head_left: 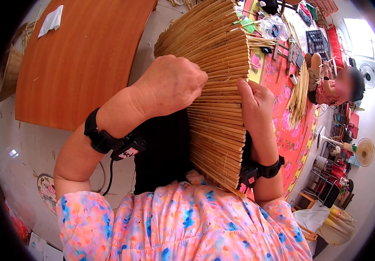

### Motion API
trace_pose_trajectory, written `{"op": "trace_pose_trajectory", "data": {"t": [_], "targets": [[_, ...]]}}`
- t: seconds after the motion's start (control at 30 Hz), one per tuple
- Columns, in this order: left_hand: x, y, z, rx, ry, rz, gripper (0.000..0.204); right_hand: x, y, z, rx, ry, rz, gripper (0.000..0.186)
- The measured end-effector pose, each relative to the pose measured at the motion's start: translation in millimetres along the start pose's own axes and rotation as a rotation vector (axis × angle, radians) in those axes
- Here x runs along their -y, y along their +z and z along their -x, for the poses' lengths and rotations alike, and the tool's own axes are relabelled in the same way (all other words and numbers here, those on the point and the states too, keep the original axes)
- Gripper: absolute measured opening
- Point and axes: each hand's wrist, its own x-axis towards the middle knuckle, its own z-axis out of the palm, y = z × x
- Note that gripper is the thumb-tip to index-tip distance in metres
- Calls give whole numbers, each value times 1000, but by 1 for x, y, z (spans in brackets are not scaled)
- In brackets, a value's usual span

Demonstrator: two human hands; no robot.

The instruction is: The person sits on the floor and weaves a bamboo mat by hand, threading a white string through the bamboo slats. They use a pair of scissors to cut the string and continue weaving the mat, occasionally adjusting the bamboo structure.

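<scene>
Across my lap lies a mat of thin straw-coloured reeds, laid side by side and bound with fine thread. It stretches from my shirt up past both hands. My left hand is closed in a pinch just over the mat's surface; what its fingertips hold is hidden. At the mat's right edge my right hand grips the reed ends, thumb on top and fingers mostly out of sight beneath. A thin loose strand shows on the mat between the two hands.
A brown wooden table with a white cloth stands to the left. On the right, a red floral floor covering bears loose reeds and a black crate. Another person sits beyond, near a fan.
</scene>
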Motion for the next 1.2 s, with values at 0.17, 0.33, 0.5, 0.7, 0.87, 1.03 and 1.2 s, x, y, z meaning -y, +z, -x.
{"op": "trace_pose_trajectory", "data": {"t": [0.17,0.33,0.5,0.7,0.87,1.03,1.2], "targets": [[0,0,-1,7,-4,-6,20,4,-1,0,0,-2,23,40],[1,0,0,23,-10,-29,19,3,-1,0,10,10,3,40],[0,-3,-1,35,-19,-30,19,2,-1,0,6,-4,18,40],[0,-4,-2,30,-5,-36,19,1,1,0,-3,0,-8,41],[-1,-6,-2,37,-6,-54,19,0,1,0,-7,-4,-12,42],[0,-6,-3,35,4,-56,19,1,1,0,-14,-5,8,42],[-1,-6,-3,40,3,-69,18,2,0,0,-11,-8,-9,42]]}}
